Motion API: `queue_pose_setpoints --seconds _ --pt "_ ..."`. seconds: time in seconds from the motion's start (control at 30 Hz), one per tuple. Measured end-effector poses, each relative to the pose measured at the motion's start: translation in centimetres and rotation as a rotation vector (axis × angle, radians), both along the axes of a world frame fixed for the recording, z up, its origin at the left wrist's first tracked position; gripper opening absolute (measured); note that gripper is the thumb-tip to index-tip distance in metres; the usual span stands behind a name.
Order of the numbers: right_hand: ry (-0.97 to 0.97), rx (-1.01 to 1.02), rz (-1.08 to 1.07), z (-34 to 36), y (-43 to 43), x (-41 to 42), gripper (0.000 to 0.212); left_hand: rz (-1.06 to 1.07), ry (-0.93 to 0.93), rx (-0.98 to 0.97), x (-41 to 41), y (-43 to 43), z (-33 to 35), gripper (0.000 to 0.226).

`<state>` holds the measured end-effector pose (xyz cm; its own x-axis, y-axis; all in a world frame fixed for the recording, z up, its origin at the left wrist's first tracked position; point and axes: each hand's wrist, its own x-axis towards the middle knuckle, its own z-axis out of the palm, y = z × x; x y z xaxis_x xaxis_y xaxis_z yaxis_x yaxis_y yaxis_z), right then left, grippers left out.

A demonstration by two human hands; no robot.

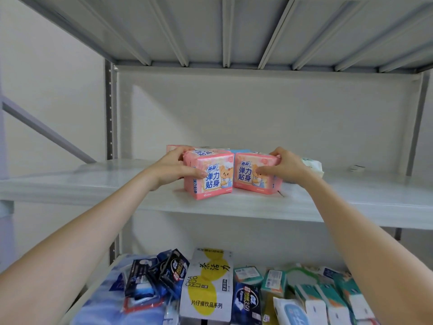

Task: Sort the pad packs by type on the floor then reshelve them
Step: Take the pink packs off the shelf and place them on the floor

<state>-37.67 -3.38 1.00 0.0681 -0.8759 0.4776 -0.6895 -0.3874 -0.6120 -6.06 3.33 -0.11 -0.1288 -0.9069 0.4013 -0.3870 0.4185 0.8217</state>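
both bare forearms reach forward and up to the middle shelf (93, 184). left grip (174, 166) is closed round the left pink pad pack (212, 181) — fingers curled over its top rear edge, thumb laid across the front face. right grip (284, 167) holds the right pink pad pack (254, 177) likewise, fingers over the upper right corner and thumb on the front. both packs stand upright on the shelf, side by side near its front edge; whether they touch cannot be told. further packs sit just behind them, and a green-white pack (312, 166) lies behind the right wrist. the lower shelf carries mixed packs — among them a white-yellow pack (208, 285).
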Motion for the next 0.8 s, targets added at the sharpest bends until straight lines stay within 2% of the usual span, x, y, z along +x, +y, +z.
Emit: queue_pose_setpoints --seconds 0.17,0.33,0.47,0.6,0.7,0.8 --pt "-0.225 -0.086 0.006 -1.8 5.2 0.5 0.058 0.021 -0.003 -0.116 -0.1 2.9 -1.5 0.096" --pt "-0.436 -0.180 0.013 -3.9 10.4 0.8 0.069 0.060 0.088 -0.151 -0.9 6.5 -3.5 0.099" --pt "-0.502 -0.202 0.006 -5.5 14.2 0.5 0.069 0.054 0.180 -0.096 -1.3 9.9 -5.2 0.098" --pt "-0.555 -0.131 0.026 -8.3 18.0 -0.4 0.071 0.053 0.213 -0.041 -2.1 14.1 -7.4 0.081" --pt "-0.534 -0.077 0.008 -11.2 21.2 -0.9 0.074 0.080 0.247 0.030 -3.1 17.6 -10.2 0.086" --pt "-0.495 0.034 -0.043 -15.1 24.0 -1.8 0.090 0.123 0.288 0.108 -4.3 21.0 -14.3 0.093"
